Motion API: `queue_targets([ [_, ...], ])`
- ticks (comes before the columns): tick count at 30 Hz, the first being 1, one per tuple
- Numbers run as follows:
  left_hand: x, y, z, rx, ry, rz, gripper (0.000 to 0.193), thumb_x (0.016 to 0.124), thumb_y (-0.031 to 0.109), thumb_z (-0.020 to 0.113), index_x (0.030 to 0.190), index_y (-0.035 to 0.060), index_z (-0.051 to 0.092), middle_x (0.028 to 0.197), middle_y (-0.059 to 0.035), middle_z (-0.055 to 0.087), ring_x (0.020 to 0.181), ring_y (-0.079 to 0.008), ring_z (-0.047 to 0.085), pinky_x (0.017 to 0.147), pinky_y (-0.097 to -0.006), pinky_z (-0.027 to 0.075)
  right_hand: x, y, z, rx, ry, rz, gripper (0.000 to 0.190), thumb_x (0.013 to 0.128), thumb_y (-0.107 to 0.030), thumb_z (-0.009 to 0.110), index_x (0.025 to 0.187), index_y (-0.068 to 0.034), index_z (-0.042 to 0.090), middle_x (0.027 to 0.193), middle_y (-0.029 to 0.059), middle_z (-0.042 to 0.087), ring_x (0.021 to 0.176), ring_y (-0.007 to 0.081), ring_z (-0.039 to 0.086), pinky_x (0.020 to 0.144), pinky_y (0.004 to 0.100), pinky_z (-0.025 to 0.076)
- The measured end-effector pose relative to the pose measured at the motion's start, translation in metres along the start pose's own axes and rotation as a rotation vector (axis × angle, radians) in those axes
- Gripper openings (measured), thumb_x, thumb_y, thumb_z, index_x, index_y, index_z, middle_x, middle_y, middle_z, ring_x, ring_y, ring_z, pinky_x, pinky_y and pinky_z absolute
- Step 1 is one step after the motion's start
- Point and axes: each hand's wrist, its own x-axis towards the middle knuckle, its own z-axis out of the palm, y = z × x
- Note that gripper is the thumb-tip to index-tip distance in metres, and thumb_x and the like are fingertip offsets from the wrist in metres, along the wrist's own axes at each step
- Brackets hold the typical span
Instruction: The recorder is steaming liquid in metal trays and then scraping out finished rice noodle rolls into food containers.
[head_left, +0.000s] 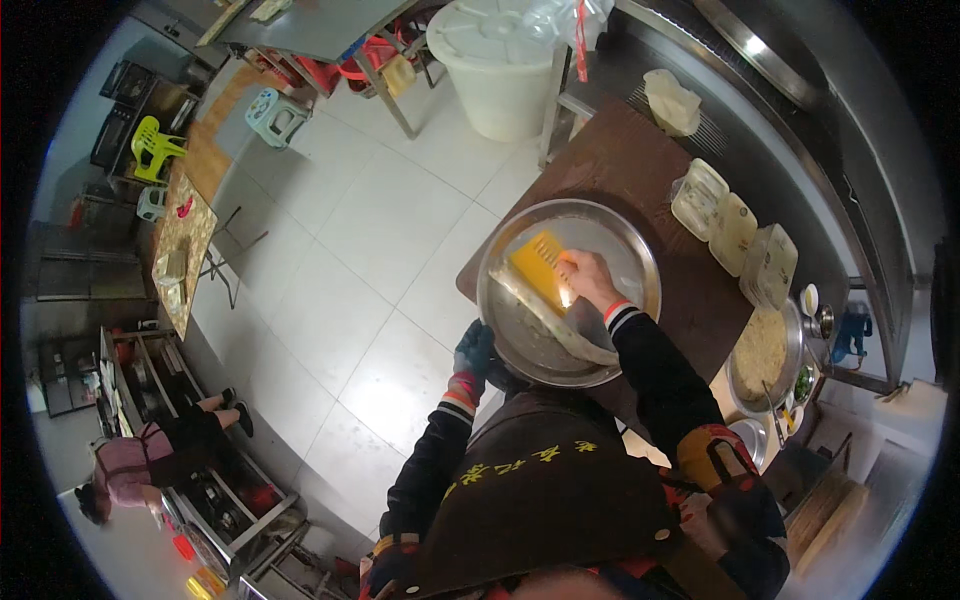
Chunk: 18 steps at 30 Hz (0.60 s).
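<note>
My right hand (589, 279) grips a yellow plastic scraper (541, 270) over a round metal pan (651, 259). The scraper's edge lies along a long, whitish rolled sheet with bits in it (551, 315), which runs slantwise across the pan. Bare metal with small scraps shows below the roll. My left hand (475, 349), in a dark glove, is at the pan's lower left rim and seems to hold it; its fingertips are partly hidden. The pan rests on a dark brown wooden board (592, 161).
Stacked plastic containers (769, 266) stand right of the board, near a large bowl of pale grated food (761, 356) and small bowls. A big lidded white tub (499, 82) stands beyond. Another person (135, 461) is at a counter, far lower left.
</note>
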Motion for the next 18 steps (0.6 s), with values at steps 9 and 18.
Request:
queue_targets([
  [9, -0.012, 0.017, 0.005, -0.006, -0.046, -0.048, 0.054, 0.089, 0.028, 0.052, 0.134, 0.0081, 0.033, 0.099, -0.0054, 0.058, 0.074, -0.0166, 0.057, 0.06, -0.0301, 0.051, -0.09, -0.079, 0.012, -0.153, 0.083, -0.525, 0.012, 0.08, -0.015, 0.058, 0.088, -0.007, 0.063, 0.072, 0.0133, 0.061, 0.067, 0.0283, 0.06, 0.061, 0.0379, 0.048],
  [18, -0.007, 0.014, -0.001, -0.077, -0.084, -0.062, 0.047, 0.089, 0.025, 0.05, 0.132, 0.0115, 0.038, 0.1, -0.0067, 0.058, 0.083, -0.0219, 0.06, 0.068, -0.0361, 0.053, -0.072, -0.045, -0.048, 0.083, 0.192, -0.091, 0.017, 0.079, -0.016, 0.06, 0.092, -0.006, 0.063, 0.082, 0.0152, 0.063, 0.071, 0.0319, 0.061, 0.063, 0.0378, 0.048],
])
